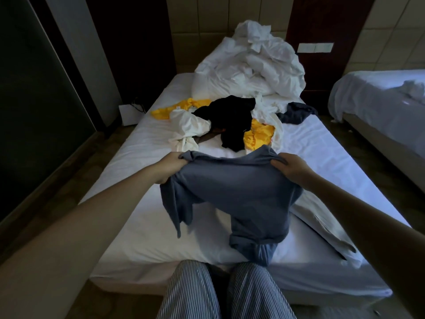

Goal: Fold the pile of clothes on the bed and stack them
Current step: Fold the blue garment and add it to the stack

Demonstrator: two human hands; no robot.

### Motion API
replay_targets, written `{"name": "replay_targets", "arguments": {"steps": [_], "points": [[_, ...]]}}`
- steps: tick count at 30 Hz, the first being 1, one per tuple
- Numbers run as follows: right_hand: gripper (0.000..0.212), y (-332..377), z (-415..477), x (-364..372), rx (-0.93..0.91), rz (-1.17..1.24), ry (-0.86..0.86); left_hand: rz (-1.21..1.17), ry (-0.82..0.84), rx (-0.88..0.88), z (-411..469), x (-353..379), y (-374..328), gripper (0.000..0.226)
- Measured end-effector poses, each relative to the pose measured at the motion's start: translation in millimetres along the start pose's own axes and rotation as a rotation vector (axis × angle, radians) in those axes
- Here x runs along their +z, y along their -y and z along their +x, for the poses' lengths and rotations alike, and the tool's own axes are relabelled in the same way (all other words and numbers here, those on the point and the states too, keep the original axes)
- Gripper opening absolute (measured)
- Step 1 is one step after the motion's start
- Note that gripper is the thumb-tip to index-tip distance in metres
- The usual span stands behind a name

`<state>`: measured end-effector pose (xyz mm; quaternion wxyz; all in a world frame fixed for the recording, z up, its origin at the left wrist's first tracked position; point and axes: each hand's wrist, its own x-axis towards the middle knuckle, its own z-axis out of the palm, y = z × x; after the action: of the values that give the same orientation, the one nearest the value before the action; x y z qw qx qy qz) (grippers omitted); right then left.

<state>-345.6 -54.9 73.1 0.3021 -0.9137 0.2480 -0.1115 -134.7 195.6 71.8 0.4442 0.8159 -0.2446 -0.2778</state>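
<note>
I hold a blue-grey shirt [236,192] up over the near half of the white bed [128,226]. My left hand [171,166] grips its left top corner and my right hand [291,168] grips the right top corner. The shirt hangs crumpled, its lower end resting on the mattress by my knees. Behind it lies the unfolded pile: a black garment [232,120], yellow clothes [258,135], a white garment [188,128] and a dark navy piece [296,113].
A heap of white bedding [253,65] fills the head of the bed. A white pillow [322,229] lies at the right edge near me. A second bed [379,100] stands to the right across a floor gap. My striped trouser legs [225,293] touch the bed's foot.
</note>
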Motion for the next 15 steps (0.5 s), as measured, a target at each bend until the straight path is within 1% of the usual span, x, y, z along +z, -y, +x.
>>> {"name": "replay_targets", "arguments": {"steps": [1,2,4,5,6,7,9,11,15], "points": [[0.023,-1.2,3.2,-1.3,0.001,-0.038,0.032,-0.008,0.034,-0.001,1.3,-3.3,2.2,0.020],[0.023,-3.0,6.1,-3.8,0.008,-0.071,0.079,0.078,0.100,0.024,3.7,-8.8,4.6,0.024],[0.022,-3.8,15.0,-8.7,0.013,-0.088,0.162,0.421,0.268,0.042,9.1,-19.4,5.6,0.024],[0.022,-1.1,21.1,-11.5,-0.001,-0.093,0.179,0.563,0.295,0.041,14.0,-23.1,5.0,0.018],[0.024,2.2,28.4,-14.2,-0.010,-0.104,0.174,0.631,0.276,0.062,19.7,-26.4,2.7,0.013],[0.023,6.8,38.4,-18.2,-0.020,-0.117,0.140,0.602,0.213,0.090,26.9,-30.8,-2.6,0.010],[0.022,18.4,61.5,-30.8,-0.035,-0.119,0.041,0.416,0.050,0.145,41.0,-42.8,-22.7,0.020],[0.022,31.4,88.5,-51.1,-0.052,-0.107,-0.053,0.306,-0.036,0.193,54.8,-57.7,-51.9,0.025],[0.033,61.2,138.9,-101.8,-0.113,-0.124,-0.219,0.313,-0.174,0.282,91.2,-88.4,-112.4,0.022]]}}
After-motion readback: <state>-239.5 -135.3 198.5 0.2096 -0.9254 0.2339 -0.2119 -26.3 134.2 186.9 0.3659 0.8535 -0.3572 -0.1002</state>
